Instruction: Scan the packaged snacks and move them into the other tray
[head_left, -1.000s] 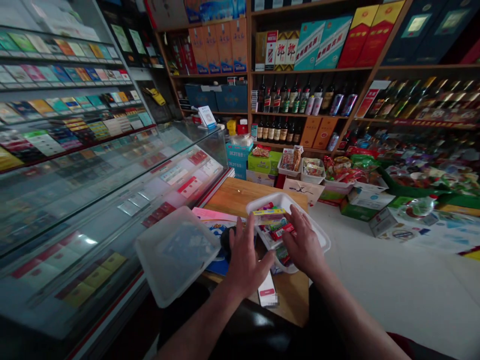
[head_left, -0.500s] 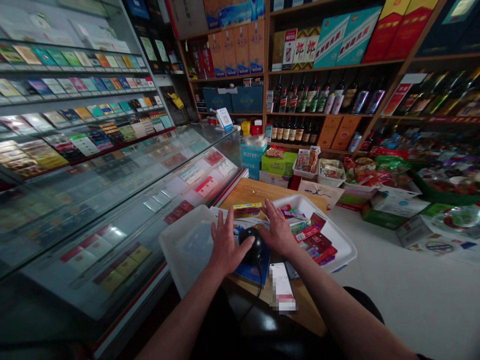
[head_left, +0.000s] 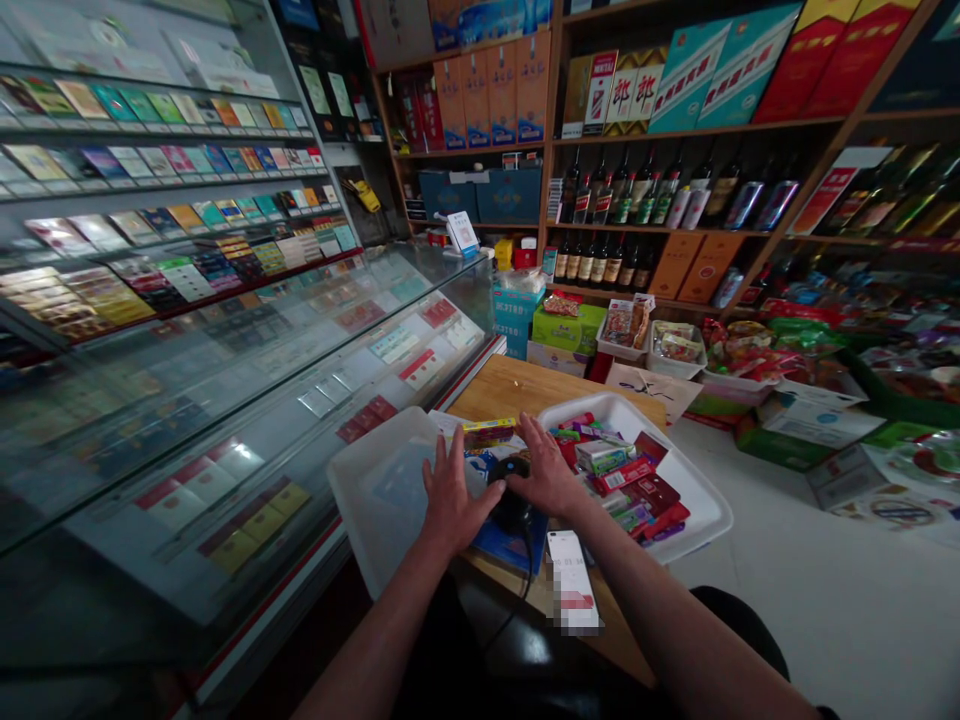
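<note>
Both hands are over a wooden table, on either side of a black rounded device (head_left: 511,498) with a cable. My left hand (head_left: 451,497) has its fingers spread, its thumb at the device's top. On the other side my right hand (head_left: 549,468) is also open, its thumb near the same spot. Beyond the fingertips lies a small yellow-edged box (head_left: 489,428). Under the device is a blue flat item (head_left: 504,548). A white tray (head_left: 712,512) of colourful small packs is at the right, and a translucent bin (head_left: 367,480) at the left. A phone (head_left: 574,580) lies nearer me.
A glass display counter (head_left: 300,350) runs along the left. Wooden shelves with bottles and boxes (head_left: 690,80) stand behind. Snack baskets (head_left: 675,350) and cartons (head_left: 862,480) sit on the floor at the right, beyond the wooden table (head_left: 517,385).
The view has shifted slightly, so the scene sits a little further right. My right thumb has come closer to my left thumb over the black device.
</note>
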